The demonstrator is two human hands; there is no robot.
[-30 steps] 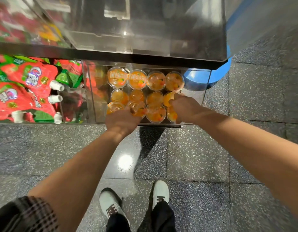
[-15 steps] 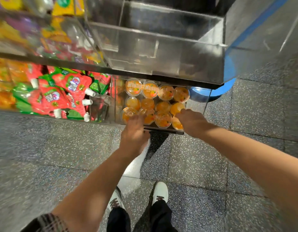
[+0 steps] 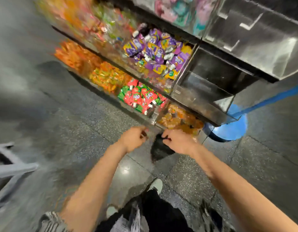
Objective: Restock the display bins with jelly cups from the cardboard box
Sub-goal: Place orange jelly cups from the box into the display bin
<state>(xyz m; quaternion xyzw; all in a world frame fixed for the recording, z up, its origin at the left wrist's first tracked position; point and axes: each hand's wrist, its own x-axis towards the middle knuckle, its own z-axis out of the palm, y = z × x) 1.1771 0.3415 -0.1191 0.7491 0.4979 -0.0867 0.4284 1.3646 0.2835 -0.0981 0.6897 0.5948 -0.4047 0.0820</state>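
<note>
Standing: person seen from above, black trousers (image 3: 155, 213), light shoe (image 3: 155, 185) on dark speckled floor (image 3: 94, 124); view blurred by motion, tilted
Sleeve: plaid cuff (image 3: 51, 220) at lower left, forearms bare
L hand: left hand (image 3: 132, 139) in front of the bottom shelf edge, fingers curled inward, nothing seen in them; blur, so can't tell for sure if it pinches anything
R hand: right hand (image 3: 179, 143) just beside the L one, apart from it, fingers curled too, fingertips near the bin's front lip; whether it touches the bin or holds sth, can't tell
Jelly cups: orange jelly cups (image 3: 176, 119) packed in the clear display bin (image 3: 159, 126) at bottom row, rightmost filled slot; just beyond both hands; cups smeared, count not readable
Cardboard box: not in view
Next bin L: red-green spouted pouches (image 3: 141, 97) w/ white caps, just left of the cups
Further L: orange-green packets (image 3: 108, 77); then orange packets (image 3: 74, 54), heavily blurred
Row above: purple-yellow spouted pouches (image 3: 158, 51); to their right a clear bin (image 3: 210, 81), dark inside
Top: pink-teal packs (image 3: 180, 9) behind clear front; blurred
Right side: blue round base (image 3: 232, 131) on floor by the rack's end; blue stripe (image 3: 268, 99) along the rack's side
Far L: grey metal frame (image 3: 12, 169), partly cut off by pic edge
</note>
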